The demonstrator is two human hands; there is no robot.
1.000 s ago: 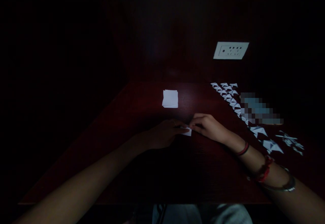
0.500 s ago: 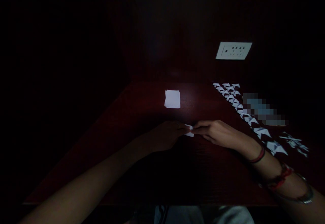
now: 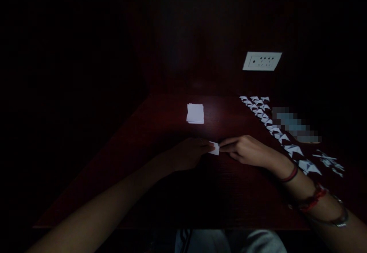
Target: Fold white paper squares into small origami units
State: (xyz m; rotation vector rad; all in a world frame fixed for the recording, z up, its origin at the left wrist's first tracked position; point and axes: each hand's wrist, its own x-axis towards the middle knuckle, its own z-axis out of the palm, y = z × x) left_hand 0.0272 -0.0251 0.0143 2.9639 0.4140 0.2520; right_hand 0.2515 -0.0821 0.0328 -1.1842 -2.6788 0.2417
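A small white piece of paper [image 3: 214,148] lies between my two hands, low over the dark red table. My left hand [image 3: 191,151] is closed on its left part, which the fingers hide. From the other side, my right hand [image 3: 245,149] pinches the right edge of the paper with its fingertips. Beyond the hands sits a stack of square white paper sheets [image 3: 195,113], with slightly uneven edges.
Rows of folded white paper pieces [image 3: 276,133] run along the right of the table [image 3: 160,119]. Beside them are a blurred-out oblong object [image 3: 296,125] and a heap of thin white scraps [image 3: 328,160]. A white socket plate [image 3: 262,61] is on the wall.
My right fingertips have shifted slightly right on the paper, baring more of it. My left hand keeps its hold. The whole view has tilted a little.
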